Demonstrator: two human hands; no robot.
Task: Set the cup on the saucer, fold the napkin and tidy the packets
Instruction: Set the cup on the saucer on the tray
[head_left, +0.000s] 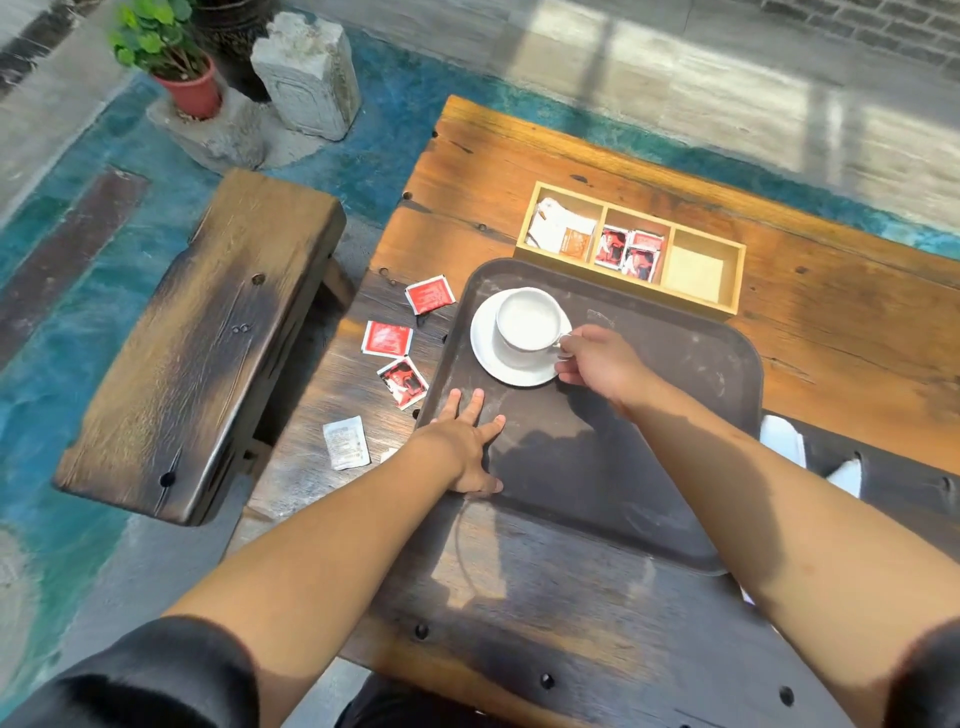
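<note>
A white cup stands on a white saucer at the far left of a dark tray. My right hand pinches the cup's handle. My left hand lies flat, fingers spread, on the tray's left edge. Three red packets and a white packet lie loose on the table left of the tray. A white napkin shows partly behind my right forearm, right of the tray.
A wooden box with three compartments sits behind the tray; it holds white and red packets, and the right compartment holds a pale square. A wooden bench stands to the left. A potted plant and a stone block are on the floor.
</note>
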